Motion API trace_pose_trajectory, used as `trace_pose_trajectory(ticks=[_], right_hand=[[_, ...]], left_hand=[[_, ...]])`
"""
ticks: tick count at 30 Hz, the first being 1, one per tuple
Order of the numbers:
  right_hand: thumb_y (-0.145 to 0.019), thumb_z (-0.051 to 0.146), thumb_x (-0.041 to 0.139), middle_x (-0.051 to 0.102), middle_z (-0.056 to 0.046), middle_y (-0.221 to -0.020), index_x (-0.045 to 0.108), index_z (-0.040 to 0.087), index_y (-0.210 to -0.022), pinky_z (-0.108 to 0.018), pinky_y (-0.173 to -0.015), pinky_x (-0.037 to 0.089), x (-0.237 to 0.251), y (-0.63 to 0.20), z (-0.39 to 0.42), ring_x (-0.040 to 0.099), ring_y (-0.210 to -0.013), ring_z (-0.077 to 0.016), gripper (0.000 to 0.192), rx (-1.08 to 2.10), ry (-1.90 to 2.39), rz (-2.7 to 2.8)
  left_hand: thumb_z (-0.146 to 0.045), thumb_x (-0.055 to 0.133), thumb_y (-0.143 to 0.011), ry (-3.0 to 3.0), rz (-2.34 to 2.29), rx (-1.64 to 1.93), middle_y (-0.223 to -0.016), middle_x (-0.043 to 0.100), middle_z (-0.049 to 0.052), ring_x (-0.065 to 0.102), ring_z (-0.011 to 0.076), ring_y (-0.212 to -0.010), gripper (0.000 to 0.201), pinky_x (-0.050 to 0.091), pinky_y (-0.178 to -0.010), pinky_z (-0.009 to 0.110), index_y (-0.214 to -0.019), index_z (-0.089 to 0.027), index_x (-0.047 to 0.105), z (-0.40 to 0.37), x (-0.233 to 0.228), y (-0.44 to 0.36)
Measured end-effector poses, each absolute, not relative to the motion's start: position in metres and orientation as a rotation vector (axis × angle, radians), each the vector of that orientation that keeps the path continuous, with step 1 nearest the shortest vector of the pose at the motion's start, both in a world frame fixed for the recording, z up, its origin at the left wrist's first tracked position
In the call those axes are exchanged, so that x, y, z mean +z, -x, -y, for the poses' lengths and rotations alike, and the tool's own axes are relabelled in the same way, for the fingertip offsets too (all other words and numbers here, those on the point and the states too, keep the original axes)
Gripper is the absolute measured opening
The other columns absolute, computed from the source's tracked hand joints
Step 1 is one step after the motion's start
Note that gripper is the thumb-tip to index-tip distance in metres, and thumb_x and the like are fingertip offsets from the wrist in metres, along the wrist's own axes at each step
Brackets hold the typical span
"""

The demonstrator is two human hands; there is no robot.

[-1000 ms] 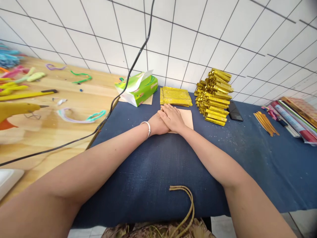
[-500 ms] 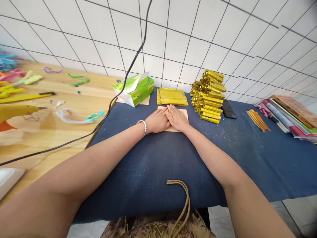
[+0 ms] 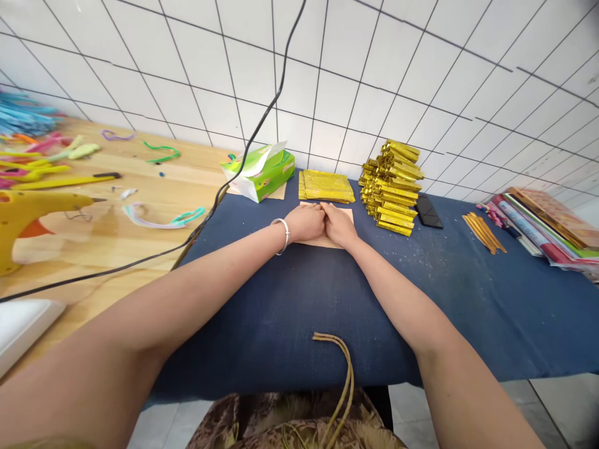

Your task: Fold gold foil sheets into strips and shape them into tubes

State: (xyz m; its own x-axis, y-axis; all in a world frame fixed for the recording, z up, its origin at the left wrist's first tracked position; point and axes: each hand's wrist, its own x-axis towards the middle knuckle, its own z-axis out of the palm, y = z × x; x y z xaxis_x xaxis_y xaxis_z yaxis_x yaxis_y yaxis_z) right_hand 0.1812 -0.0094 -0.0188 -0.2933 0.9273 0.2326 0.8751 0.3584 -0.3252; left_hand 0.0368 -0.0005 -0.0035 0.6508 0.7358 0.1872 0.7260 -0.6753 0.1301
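Both hands rest together on a tan paper or card sheet [image 3: 347,214] that lies on the dark blue cloth. My left hand [image 3: 306,222], with a silver bangle at the wrist, is curled with its knuckles up. Against it lies my right hand [image 3: 340,226], fingers bent in and thumb side toward the left hand. Whatever is under the fingers is hidden. Just beyond the hands sits a flat stack of gold foil sheets [image 3: 326,187]. To the right of that stands a pile of gold foil strips folded into narrow tubes [image 3: 393,193].
A green tissue box [image 3: 269,174] stands at the back left. A black cable [image 3: 262,125] hangs across the left side. On the wooden table [image 3: 154,249] lie a yellow glue gun [image 3: 42,215] and pipe cleaners. A phone [image 3: 428,212], thin gold-brown strips [image 3: 484,232] and books [image 3: 538,231] are rightward.
My fingers were stretched flatter and overlapping on the sheet; now they are bent, with the knuckles raised and the hands side by side. The view has shifted slightly left.
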Motion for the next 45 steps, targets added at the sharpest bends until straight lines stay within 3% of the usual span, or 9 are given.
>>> trace_pose_trajectory(ticks=[2, 5, 13, 21, 29, 35, 39, 45], right_hand=[[-0.089, 0.025, 0.034, 0.047, -0.006, -0.138, 0.029, 0.02, -0.141, -0.037, -0.104, 0.034, -0.018, -0.182, 0.011, 0.046, -0.124, -0.0199, 0.052, 0.186, 1.596, 2.206], [-0.09, 0.028, 0.034, 0.049, -0.009, -0.135, 0.023, 0.018, -0.143, -0.038, -0.1, 0.037, -0.019, -0.184, 0.011, 0.051, -0.118, -0.0222, 0.055, 0.172, 1.651, 2.154], [-0.09, 0.023, 0.031, 0.045, -0.01, -0.139, 0.036, 0.016, -0.136, -0.036, -0.108, 0.027, -0.024, -0.181, 0.006, 0.038, -0.13, -0.0185, 0.046, 0.1, 1.655, 2.208], [-0.09, 0.024, 0.027, 0.043, -0.009, -0.139, 0.036, 0.016, -0.136, -0.039, -0.108, 0.026, -0.02, -0.179, 0.009, 0.037, -0.129, -0.0199, 0.047, 0.13, 1.668, 2.206], [-0.086, 0.027, 0.033, 0.052, 0.0, -0.131, 0.043, 0.03, -0.13, -0.055, -0.096, 0.033, -0.013, -0.188, -0.006, 0.042, -0.118, -0.0287, 0.045, 0.154, 1.75, 2.216], [-0.081, 0.028, 0.038, 0.043, -0.001, -0.139, 0.039, 0.025, -0.134, -0.054, -0.096, 0.034, -0.014, -0.191, -0.029, 0.041, -0.116, -0.0311, 0.053, 0.176, 1.799, 2.173], [-0.082, 0.028, 0.036, 0.046, -0.008, -0.133, 0.026, 0.021, -0.141, -0.055, -0.095, 0.034, -0.014, -0.188, -0.032, 0.041, -0.116, -0.0316, 0.06, 0.145, 1.843, 2.128], [-0.082, 0.025, 0.035, 0.051, -0.008, -0.126, 0.0, 0.019, -0.146, -0.053, -0.097, 0.033, -0.017, -0.187, -0.029, 0.046, -0.11, -0.028, 0.072, 0.096, 1.82, 2.075]], left_hand=[[-0.016, 0.028, -0.087, -2.768, -1.331, 0.381, -0.112, 0.061, 0.018, 0.057, 0.0211, -0.106, 0.041, 0.04, -0.096, 0.033, -0.114, -0.003, 0.056, -0.003, -0.002, -0.049], [-0.011, 0.027, -0.086, -2.731, -1.398, 0.463, -0.12, 0.056, 0.02, 0.052, 0.0202, -0.112, 0.043, 0.036, -0.101, 0.033, -0.119, -0.001, 0.051, -0.006, -0.008, -0.063], [-0.017, 0.031, -0.088, -2.722, -1.336, 0.467, -0.144, 0.033, 0.018, 0.026, 0.022, -0.136, 0.052, 0.023, -0.11, 0.039, -0.139, -0.003, 0.029, -0.004, -0.028, -0.053], [-0.021, 0.026, -0.09, -2.705, -1.355, 0.428, -0.146, 0.03, 0.016, 0.022, 0.0214, -0.137, 0.053, 0.019, -0.111, 0.038, -0.14, -0.005, 0.026, -0.004, -0.027, -0.051], [-0.031, 0.021, -0.092, -2.595, -1.517, 0.471, -0.146, 0.03, 0.014, 0.021, 0.0249, -0.137, 0.054, 0.017, -0.11, 0.042, -0.139, -0.007, 0.028, 0.001, -0.026, -0.053], [-0.034, 0.017, -0.092, -2.584, -1.561, 0.455, -0.145, 0.03, 0.016, 0.022, 0.0264, -0.137, 0.054, 0.016, -0.11, 0.043, -0.135, -0.005, 0.032, 0.006, -0.024, -0.056], [-0.036, 0.016, -0.091, -2.568, -1.566, 0.451, -0.146, 0.03, 0.015, 0.022, 0.0264, -0.137, 0.055, 0.013, -0.111, 0.043, -0.135, -0.006, 0.032, 0.006, -0.023, -0.056], [-0.035, 0.016, -0.091, -2.563, -1.547, 0.429, -0.146, 0.029, 0.015, 0.02, 0.0265, -0.137, 0.055, 0.013, -0.11, 0.042, -0.136, -0.006, 0.031, 0.006, -0.022, -0.056]])
